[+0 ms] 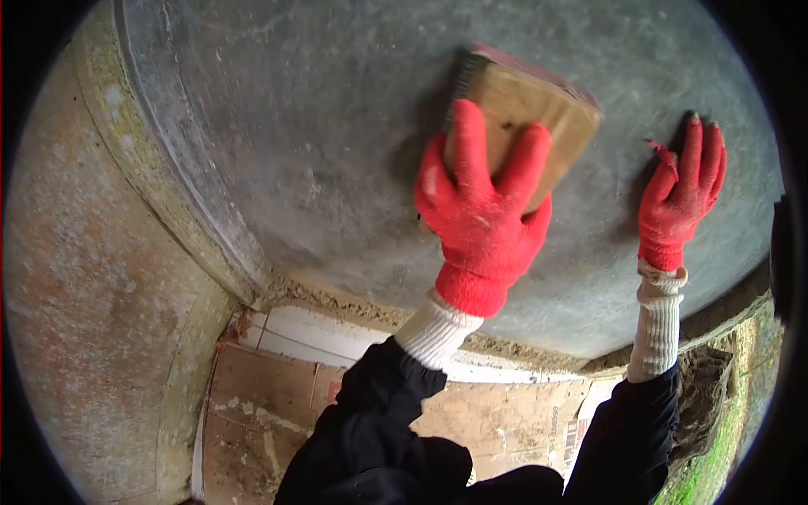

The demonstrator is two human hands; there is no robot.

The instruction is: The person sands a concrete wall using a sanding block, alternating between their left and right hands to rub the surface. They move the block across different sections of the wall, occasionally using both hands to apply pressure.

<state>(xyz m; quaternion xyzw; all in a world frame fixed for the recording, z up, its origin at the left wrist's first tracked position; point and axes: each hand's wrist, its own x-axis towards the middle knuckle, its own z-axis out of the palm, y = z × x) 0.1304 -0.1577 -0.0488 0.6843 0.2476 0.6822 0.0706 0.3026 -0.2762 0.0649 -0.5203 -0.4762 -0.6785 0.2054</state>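
Note:
My left hand [484, 219], in a red glove with a white ribbed cuff, is wrapped over a tan wooden block [509, 109]. A reddish-brown strip runs along the block's far edge, and its left edge looks dark and ridged. The block lies against a large smooth grey surface [337, 168]; its underside is hidden. To the right, my right hand [682, 189], also red-gloved, rests on the same surface with its fingers stretched out. The glove is torn at the thumb, and the fingertips look dark. Nothing is held in that hand.
A weathered wall [101, 278] with a raised rim curves along the left. Below the grey surface's rough lower edge [345, 310] lie flattened cardboard [497, 421] and white tiles [307, 337]. A rough brown lump [703, 396] and green grass [715, 454] show at lower right.

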